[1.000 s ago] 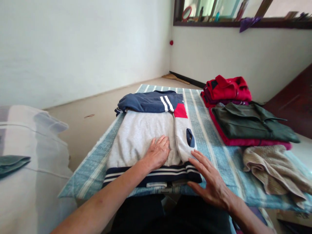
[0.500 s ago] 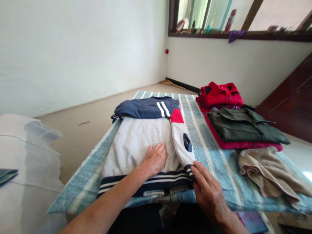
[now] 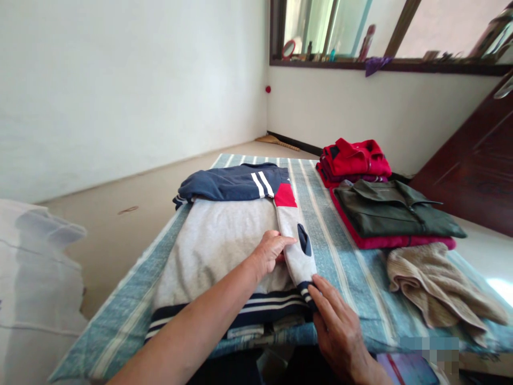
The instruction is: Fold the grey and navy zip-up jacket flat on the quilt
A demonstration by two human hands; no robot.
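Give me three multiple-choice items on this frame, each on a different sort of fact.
1. What does the right hand touch?
A) the red clothes stack
B) the striped cuff
C) the floor

2. How many white stripes cross the navy sleeve?
A) one
B) three
C) two

3. How does the beige knit cloth lie?
A) rumpled
B) spread smooth
C) hanging from the window ledge

Answers:
1. B: the fingers rest on the cuff's navy bands.
2. C: two stripes show beside the red patch.
3. A: its folds bunch unevenly.
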